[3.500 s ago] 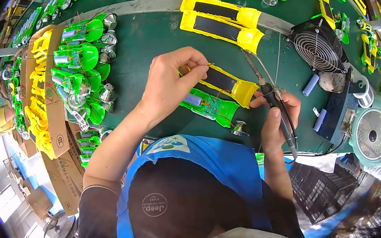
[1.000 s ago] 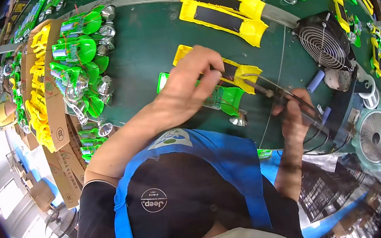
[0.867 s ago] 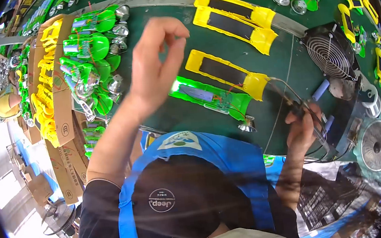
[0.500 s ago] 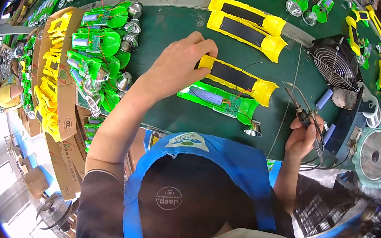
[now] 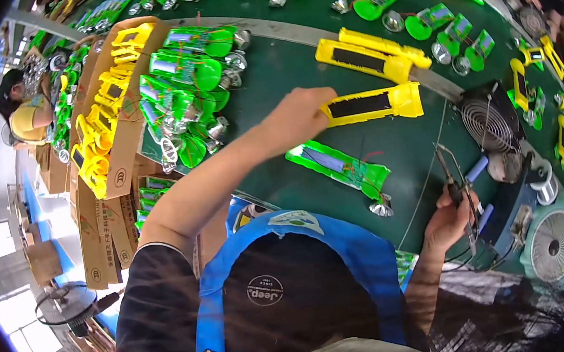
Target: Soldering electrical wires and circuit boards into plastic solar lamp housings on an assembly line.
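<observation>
Well left of the green case (image 5: 327, 160): cardboard box (image 5: 127, 159) of yellow parts. Nearer it, same side: pile of green lamps (image 5: 184, 83). The person's left forearm (image 5: 219, 170) crosses the gap between pile and green case; little slack there.

Left hand (image 5: 298, 118) is just beyond the green case's left end, fingers pinched on the left end of a yellow case (image 5: 406, 100). That case sits beyond the green one, dark panel showing. Step looks like shifting it one-handed; the free end can swing, so slow and level. Mind the red wire (image 5: 374, 154) at the green case's right end; can't tell if it reaches the yellow one.

Farther beyond: two spare yellow covers (image 5: 359, 62), their edges limiting travel. Reflector (image 5: 381, 207) at the green case's near right corner, easily knocked.

Bare surface (image 5: 414, 155) right of the green case: best room. Past it, right hand (image 5: 446, 224), fingers wrapped round a soldering iron (image 5: 454, 185), tip pointing away; hold it clear of plastic.
</observation>
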Demonstrator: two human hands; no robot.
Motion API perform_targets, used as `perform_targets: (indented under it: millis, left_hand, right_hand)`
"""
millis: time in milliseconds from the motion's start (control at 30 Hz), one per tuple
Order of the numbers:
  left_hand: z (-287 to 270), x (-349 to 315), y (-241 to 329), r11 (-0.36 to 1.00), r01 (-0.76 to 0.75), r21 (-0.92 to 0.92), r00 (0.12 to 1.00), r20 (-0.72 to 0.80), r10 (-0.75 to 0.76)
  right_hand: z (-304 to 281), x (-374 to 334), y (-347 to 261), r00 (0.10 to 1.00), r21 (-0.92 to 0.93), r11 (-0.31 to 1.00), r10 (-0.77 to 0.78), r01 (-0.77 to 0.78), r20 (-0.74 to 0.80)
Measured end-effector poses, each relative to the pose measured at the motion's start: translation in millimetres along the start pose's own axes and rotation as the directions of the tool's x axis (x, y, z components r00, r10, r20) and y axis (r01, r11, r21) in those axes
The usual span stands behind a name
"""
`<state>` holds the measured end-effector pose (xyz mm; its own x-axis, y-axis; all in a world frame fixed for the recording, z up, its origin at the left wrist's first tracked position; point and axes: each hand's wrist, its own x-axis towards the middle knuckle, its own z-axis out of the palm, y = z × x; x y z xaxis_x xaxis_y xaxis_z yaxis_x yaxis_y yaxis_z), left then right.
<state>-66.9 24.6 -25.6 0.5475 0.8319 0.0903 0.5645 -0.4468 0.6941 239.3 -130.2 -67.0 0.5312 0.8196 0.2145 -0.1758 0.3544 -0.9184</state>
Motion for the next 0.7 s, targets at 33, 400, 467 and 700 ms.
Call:
perform_targets:
  millis: [33,400,467,700]
  left_hand:
    - [-6,-1,2,0.992,0.101,-0.077,0.994,0.048,-0.098]
    - [-16,3,12,0.883,0.230,-0.410,0.970,0.171,-0.173]
    - [-13,3,9,0.892,0.227,-0.391,0.973,0.138,-0.187]
    - [-15,-1,12,0.978,0.034,-0.204,0.998,-0.041,-0.044]
  right_hand:
    - [0,0,0,1.000,-0.008,1.000,0.003,-0.004,-0.013]
    - [1,2,-1,0.999,0.042,0.998,0.043,-0.043,-0.001]
    - [2,3,1,1.000,0.040,0.999,0.027,-0.027,0.005]
    - [-46,-1,33,0.954,-0.185,0.976,0.053,-0.111,-0.294]
